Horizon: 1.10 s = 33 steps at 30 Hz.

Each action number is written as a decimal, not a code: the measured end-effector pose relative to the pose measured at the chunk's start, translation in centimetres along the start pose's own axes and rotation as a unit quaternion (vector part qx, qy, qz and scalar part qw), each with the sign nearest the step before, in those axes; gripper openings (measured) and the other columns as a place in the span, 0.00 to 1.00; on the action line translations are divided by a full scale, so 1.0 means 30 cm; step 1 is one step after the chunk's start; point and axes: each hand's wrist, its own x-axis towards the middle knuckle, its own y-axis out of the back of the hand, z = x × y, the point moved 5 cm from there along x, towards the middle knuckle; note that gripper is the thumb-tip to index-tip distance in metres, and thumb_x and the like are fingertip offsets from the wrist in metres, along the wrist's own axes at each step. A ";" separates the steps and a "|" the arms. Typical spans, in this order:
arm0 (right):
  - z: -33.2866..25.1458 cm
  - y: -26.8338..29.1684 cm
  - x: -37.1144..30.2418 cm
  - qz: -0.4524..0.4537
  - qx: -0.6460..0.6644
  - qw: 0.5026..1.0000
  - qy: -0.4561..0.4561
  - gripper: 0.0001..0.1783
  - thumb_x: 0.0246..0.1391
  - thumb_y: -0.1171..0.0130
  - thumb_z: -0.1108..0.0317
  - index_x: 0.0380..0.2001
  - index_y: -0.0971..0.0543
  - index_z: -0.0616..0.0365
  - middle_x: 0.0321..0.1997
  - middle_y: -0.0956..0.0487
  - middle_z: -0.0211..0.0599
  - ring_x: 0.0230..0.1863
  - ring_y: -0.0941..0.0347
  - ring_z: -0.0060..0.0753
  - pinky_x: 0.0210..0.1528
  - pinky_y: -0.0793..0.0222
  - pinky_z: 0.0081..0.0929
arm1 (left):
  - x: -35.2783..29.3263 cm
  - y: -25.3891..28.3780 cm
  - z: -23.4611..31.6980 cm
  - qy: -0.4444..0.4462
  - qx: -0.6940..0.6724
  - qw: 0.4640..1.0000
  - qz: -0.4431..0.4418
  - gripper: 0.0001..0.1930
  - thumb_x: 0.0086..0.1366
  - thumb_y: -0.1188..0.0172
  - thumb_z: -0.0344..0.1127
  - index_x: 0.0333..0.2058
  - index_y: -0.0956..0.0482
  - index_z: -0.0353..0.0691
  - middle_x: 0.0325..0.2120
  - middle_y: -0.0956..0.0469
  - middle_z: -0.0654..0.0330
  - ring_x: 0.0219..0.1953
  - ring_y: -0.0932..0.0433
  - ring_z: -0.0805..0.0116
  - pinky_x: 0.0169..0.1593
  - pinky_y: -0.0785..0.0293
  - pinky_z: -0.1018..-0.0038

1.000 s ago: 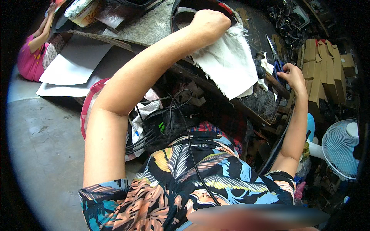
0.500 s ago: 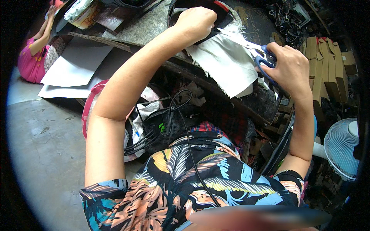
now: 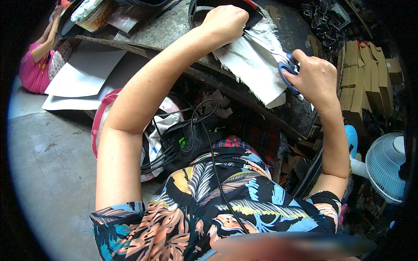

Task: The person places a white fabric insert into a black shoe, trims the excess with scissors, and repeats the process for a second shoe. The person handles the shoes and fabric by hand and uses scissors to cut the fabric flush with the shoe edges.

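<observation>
In the head view my left hand (image 3: 224,24) is closed at the near edge of a workbench. What its fingers pinch is hidden behind the knuckles. Beside it lies a dark curved band (image 3: 251,12) with a red stripe. My right hand (image 3: 316,79) grips blue-handled scissors (image 3: 276,53). The blades point left toward my left hand, and their tips reach close to its fingers. Under the blades a white cloth (image 3: 252,71) with frayed edges hangs over the bench's front edge.
A bench (image 3: 170,27) runs along the far side, with white sheets (image 3: 89,69) at its left. A fan (image 3: 385,167) and cardboard boxes (image 3: 365,82) stand at right. Below my arms sit a basket (image 3: 101,124) and a black bag with cables (image 3: 185,150). A person in pink (image 3: 34,69) is far left.
My right hand and the scissors have moved left, nearer to my left hand. My left hand has shifted only slightly to the right.
</observation>
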 end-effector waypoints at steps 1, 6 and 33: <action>-0.018 -0.006 0.008 0.001 -0.005 1.000 0.006 0.19 0.50 0.29 0.49 0.35 0.20 0.51 0.23 0.17 0.34 0.25 0.18 0.33 0.31 0.24 0.36 | 0.001 -0.005 -0.005 0.016 -0.008 0.999 -0.027 0.07 0.58 0.42 0.29 0.30 0.16 0.35 0.30 0.17 0.46 0.37 0.16 0.47 0.43 0.20 0.57; 0.021 -0.018 0.000 0.004 0.090 0.995 0.033 0.20 0.47 0.29 0.49 0.37 0.19 0.50 0.23 0.18 0.37 0.28 0.17 0.36 0.34 0.25 0.34 | -0.020 0.084 -0.014 0.095 -0.065 0.993 0.016 0.11 0.59 0.44 0.35 0.26 0.17 0.35 0.22 0.19 0.46 0.30 0.17 0.45 0.39 0.21 0.56; 0.094 -0.322 0.414 0.148 0.475 0.855 -0.145 0.17 0.57 0.37 0.66 0.49 0.22 0.60 0.47 0.17 0.47 0.52 0.21 0.45 0.55 0.28 0.39 | -0.188 -0.009 0.015 -0.135 0.063 0.986 -0.070 0.25 0.71 0.46 0.45 0.62 0.32 0.42 0.65 0.32 0.54 0.66 0.32 0.55 0.66 0.34 0.62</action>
